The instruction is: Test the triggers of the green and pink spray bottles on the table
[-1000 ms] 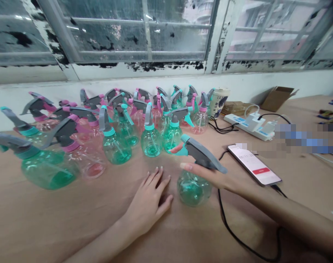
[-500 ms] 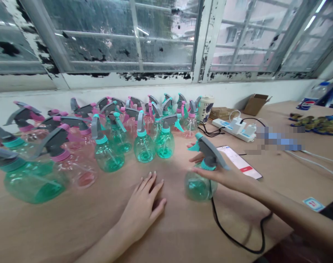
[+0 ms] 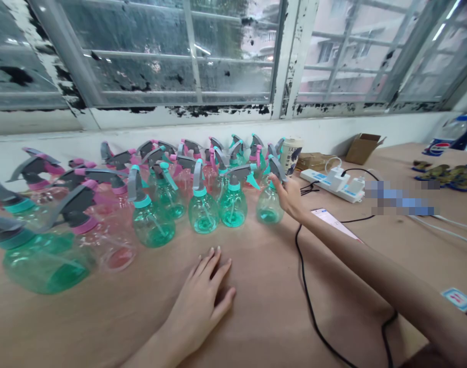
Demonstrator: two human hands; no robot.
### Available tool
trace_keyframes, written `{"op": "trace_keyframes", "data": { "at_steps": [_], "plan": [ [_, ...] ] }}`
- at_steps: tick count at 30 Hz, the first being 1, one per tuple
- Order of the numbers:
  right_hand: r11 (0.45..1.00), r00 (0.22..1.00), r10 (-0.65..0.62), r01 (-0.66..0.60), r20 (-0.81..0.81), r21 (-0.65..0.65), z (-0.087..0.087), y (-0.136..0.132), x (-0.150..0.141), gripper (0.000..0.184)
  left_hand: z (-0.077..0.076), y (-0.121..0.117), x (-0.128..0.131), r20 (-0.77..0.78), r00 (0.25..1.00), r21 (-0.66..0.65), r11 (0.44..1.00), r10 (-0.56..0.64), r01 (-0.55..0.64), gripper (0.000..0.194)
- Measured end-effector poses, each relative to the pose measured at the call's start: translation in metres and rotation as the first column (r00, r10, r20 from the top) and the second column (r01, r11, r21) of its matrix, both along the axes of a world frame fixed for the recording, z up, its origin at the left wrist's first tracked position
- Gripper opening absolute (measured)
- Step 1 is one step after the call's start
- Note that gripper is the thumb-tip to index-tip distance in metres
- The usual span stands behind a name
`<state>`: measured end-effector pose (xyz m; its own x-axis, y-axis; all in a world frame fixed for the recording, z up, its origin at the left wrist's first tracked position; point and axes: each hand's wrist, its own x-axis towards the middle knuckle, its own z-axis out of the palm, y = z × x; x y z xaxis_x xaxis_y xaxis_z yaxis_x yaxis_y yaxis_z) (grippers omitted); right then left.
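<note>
My right hand [image 3: 289,196] is closed round the neck of a green spray bottle [image 3: 269,208] with a grey trigger head. That bottle is upright at the right end of the front row. To its left stands another green spray bottle [image 3: 234,207], with its teal trigger turned to the right. My left hand [image 3: 202,296] lies palm down on the table [image 3: 264,301], fingers spread, holding nothing. Several more green and pink spray bottles crowd behind and to the left, among them a pink one [image 3: 106,240] and a large green one [image 3: 45,260].
A white power strip [image 3: 333,185] with chargers lies at the right, near a paper cup [image 3: 290,156] and an open cardboard box [image 3: 363,148]. A phone [image 3: 335,223] is partly hidden behind my right forearm. A black cable [image 3: 304,276] loops across the table.
My right hand has carried the green spray bottle away from me and slightly left, to the right end of the front row. My left hand has stayed on the table.
</note>
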<state>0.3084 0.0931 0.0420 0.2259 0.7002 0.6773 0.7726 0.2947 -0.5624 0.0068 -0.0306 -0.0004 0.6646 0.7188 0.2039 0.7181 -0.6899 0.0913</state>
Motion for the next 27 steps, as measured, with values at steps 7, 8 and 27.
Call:
{"op": "trace_keyframes", "data": {
  "at_steps": [7,8,27],
  "plan": [
    [0.996,0.997,-0.078,0.078,0.002,-0.045,0.0,0.029,-0.01,0.065,-0.008,0.002,-0.003,0.043,0.999,0.031,0.999,-0.007,0.006,0.047],
    [0.995,0.997,-0.078,0.079,0.009,-0.062,0.001,0.03,-0.01,0.065,-0.007,0.002,-0.003,0.028,1.0,0.018,1.0,-0.004,0.004,0.047],
    [0.94,0.969,0.216,-0.173,0.12,-0.292,-0.03,0.023,0.001,0.071,-0.002,0.002,-0.001,-0.011,1.0,-0.018,1.0,0.005,-0.005,0.047]
  ]
}}
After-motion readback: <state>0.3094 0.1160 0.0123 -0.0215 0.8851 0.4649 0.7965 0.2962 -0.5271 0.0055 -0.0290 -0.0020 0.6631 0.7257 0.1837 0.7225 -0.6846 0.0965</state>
